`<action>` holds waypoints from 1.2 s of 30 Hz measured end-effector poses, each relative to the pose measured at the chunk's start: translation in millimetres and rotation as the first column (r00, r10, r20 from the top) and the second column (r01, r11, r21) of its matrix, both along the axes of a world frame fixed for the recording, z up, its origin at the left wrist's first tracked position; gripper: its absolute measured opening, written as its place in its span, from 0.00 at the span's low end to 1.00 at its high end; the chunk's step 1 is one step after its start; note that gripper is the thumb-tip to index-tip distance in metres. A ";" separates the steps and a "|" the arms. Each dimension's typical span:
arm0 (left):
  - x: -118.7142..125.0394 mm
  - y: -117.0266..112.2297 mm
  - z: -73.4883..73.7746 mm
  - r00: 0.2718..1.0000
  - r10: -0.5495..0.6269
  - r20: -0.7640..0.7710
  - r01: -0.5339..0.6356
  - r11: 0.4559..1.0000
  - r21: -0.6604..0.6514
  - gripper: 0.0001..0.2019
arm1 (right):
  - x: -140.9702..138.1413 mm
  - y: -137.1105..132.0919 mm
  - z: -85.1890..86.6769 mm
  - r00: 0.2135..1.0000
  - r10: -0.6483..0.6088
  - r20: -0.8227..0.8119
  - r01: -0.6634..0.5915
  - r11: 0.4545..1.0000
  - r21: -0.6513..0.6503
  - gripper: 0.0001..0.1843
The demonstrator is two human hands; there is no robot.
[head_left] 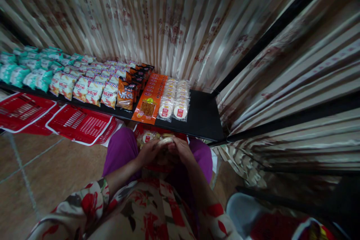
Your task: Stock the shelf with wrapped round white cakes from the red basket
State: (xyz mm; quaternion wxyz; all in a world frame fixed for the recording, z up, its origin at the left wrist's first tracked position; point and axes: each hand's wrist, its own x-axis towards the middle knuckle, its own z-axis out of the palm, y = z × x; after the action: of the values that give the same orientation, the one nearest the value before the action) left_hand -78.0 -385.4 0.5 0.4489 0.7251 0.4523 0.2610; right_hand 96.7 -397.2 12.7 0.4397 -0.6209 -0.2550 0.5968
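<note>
My left hand and my right hand are together over my lap, just below the front edge of a low black shelf. Both are closed on a clear-wrapped snack pack, a pale round cake in plastic. Under the hands lies a red basket with more of the same packs. On the shelf straight ahead, two rows of round white cakes lie beside a long orange packet.
Rows of snack bags cover the shelf to the left: brown-orange ones, white-and-red ones, teal ones. Red plastic baskets stand on the tiled floor beneath. A striped curtain hangs behind. A pale stool is at the lower right.
</note>
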 end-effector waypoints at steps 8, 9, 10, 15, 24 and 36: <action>4.2 7.5 -9.3 0.996 0.059 0.072 -0.052 0.994 -0.095 0.17 | 1.7 0.4 10.9 1.000 -0.021 -0.022 0.020 0.999 -0.039 0.22; 4.6 8.5 -10.2 0.995 0.068 0.073 -0.060 0.993 -0.103 0.17 | 2.0 0.3 11.2 1.000 -0.024 -0.007 0.024 0.999 -0.046 0.23; 5.0 9.7 -10.3 0.994 0.077 0.075 -0.068 0.991 -0.111 0.17 | 2.1 0.2 11.3 1.000 -0.027 0.004 0.027 0.998 -0.054 0.23; 6.7 19.3 -2.8 0.987 0.121 0.105 -0.102 0.980 -0.173 0.16 | 1.1 -1.5 13.6 0.999 -0.030 -0.010 0.030 0.997 -0.071 0.23; 14.5 37.6 3.7 0.946 0.205 0.250 -0.114 0.935 -0.336 0.20 | -4.1 -14.1 14.6 0.991 -0.002 -0.136 -0.014 0.993 -0.118 0.17; 32.5 44.2 30.8 0.940 0.195 0.280 -0.066 0.909 -0.411 0.21 | -14.8 -20.0 7.1 0.830 -0.363 -0.423 0.301 0.931 -0.208 0.10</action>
State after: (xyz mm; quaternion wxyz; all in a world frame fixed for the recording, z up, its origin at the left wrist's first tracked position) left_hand -45.5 -341.2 31.3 0.6338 0.5360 0.4661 0.3063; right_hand 81.8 -417.2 19.8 0.5419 -0.5265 0.0071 0.6551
